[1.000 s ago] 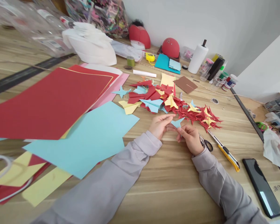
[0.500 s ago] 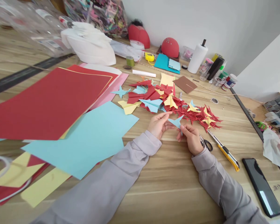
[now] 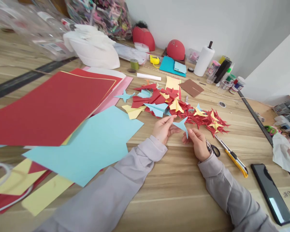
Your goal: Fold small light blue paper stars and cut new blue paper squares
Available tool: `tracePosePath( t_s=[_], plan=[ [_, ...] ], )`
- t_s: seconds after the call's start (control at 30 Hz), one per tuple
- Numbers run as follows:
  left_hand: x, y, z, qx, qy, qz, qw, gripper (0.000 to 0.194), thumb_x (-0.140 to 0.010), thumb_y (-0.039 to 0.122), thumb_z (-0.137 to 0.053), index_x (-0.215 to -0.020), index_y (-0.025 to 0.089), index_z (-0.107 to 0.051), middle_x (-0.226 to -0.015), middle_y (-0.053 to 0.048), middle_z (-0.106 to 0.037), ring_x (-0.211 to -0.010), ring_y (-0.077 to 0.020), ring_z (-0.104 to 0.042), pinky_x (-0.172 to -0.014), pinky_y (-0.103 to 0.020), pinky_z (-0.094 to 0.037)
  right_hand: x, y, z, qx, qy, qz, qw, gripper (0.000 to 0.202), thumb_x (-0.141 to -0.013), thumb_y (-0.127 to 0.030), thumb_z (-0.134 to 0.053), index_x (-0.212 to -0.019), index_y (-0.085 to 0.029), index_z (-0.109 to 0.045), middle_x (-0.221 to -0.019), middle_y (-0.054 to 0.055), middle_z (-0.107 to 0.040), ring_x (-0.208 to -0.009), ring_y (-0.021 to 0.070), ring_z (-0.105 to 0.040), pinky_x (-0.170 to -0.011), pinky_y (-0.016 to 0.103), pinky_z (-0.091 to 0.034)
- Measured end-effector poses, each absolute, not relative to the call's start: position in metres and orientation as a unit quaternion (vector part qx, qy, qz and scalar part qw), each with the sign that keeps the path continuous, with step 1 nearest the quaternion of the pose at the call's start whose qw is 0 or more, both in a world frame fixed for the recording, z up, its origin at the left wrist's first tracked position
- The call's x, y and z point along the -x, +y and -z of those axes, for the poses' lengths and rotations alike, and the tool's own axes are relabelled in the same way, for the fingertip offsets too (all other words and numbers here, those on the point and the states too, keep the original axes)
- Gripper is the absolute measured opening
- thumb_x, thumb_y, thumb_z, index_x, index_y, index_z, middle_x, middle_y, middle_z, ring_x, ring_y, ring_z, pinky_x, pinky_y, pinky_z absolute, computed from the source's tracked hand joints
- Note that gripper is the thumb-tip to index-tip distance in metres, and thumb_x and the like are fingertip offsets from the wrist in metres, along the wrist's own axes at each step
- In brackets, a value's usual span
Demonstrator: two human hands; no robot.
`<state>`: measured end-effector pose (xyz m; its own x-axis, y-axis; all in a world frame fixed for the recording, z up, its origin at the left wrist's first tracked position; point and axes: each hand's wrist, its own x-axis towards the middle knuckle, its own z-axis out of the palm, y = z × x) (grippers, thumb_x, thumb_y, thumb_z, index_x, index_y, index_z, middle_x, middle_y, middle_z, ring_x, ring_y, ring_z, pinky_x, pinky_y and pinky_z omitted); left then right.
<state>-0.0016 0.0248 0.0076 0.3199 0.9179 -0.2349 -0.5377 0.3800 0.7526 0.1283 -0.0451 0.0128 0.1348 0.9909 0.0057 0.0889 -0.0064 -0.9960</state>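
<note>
Left hand (image 3: 163, 129) and right hand (image 3: 196, 141) pinch light-blue folded-paper star (image 3: 183, 124), near side of paper-star pile (image 3: 204, 121). Likely feather-light, crisp, easily creased; best held by its points.

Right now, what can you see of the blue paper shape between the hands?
The blue paper shape looks matte, light blue and folded. Three slim points show: one toward the upper right, one toward the left hand, one down at the right hand, which pinches it. It is held just in front of a heap of folded paper. Whether the left hand touches it is hard to tell.
</note>
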Motion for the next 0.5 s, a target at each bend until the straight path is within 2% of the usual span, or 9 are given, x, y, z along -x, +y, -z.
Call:
tracePosePath(
  t_s=[0.2, 0.27, 0.37, 0.43, 0.5],
  plan=[
    [0.0032, 0.0232, -0.0105, -0.286, 0.318, -0.474, 0.77, 0.031, -0.076, 0.027, -0.063, -0.101, 0.008, -0.059, -0.061, -0.005, -0.066, -0.055, -0.0157, -0.065, -0.05, -0.024, -0.053, -0.1282, -0.0443, -0.0122, 0.556, -0.487, -0.44, 0.51, 0.037, -0.074, -0.055, -0.06, -0.062, -0.02, -0.058, -0.05, 0.0, -0.061, -0.044, 0.013, -0.053, -0.047, 0.027, -0.046],
    [0.0038, 0.0223, -0.0105, -0.293, 0.312, -0.472, 0.771, 0.04, -0.068, 0.026, -0.071, -0.102, 0.008, -0.059, -0.063, -0.004, -0.067, -0.055, -0.0155, -0.065, -0.052, -0.026, -0.053, -0.1291, -0.044, -0.0107, 0.553, -0.49, -0.439, 0.511, 0.036, -0.074, -0.054, -0.06, -0.064, -0.02, -0.059, -0.052, 0.0, -0.062, -0.045, 0.0129, -0.054, -0.047, 0.027, -0.046],
    [0.0043, 0.0211, -0.0083, -0.346, 0.32, -0.454, 0.756, 0.064, -0.05, 0.015, -0.081, -0.109, 0.008, -0.058, -0.062, -0.003, -0.068, -0.056, -0.0145, -0.064, -0.059, -0.026, -0.053, -0.1293, -0.0446, -0.0107, 0.544, -0.502, -0.446, 0.503, 0.036, -0.075, -0.054, -0.06, -0.065, -0.019, -0.06, -0.052, 0.0, -0.062, -0.046, 0.0133, -0.055, -0.048, 0.027, -0.047],
    [0.0046, 0.0207, -0.0061, -0.389, 0.327, -0.439, 0.741, 0.072, -0.046, 0.014, -0.083, -0.113, 0.008, -0.056, -0.061, -0.003, -0.069, -0.055, -0.0143, -0.064, -0.061, -0.026, -0.052, -0.1285, -0.0454, -0.0123, 0.538, -0.515, -0.447, 0.495, 0.036, -0.076, -0.053, -0.059, -0.064, -0.019, -0.06, -0.053, 0.0, -0.061, -0.047, 0.0131, -0.055, -0.049, 0.027, -0.047],
    [0.0049, 0.0206, -0.0045, -0.413, 0.333, -0.429, 0.731, 0.071, -0.049, 0.018, -0.082, -0.114, 0.008, -0.056, -0.061, -0.003, -0.069, -0.053, -0.0139, -0.064, -0.061, -0.025, -0.051, -0.1276, -0.0463, -0.0138, 0.533, -0.527, -0.446, 0.49, 0.035, -0.078, -0.052, -0.057, -0.065, -0.019, -0.06, -0.054, 0.0, -0.062, -0.049, 0.0127, -0.055, -0.05, 0.026, -0.047]
  ],
)
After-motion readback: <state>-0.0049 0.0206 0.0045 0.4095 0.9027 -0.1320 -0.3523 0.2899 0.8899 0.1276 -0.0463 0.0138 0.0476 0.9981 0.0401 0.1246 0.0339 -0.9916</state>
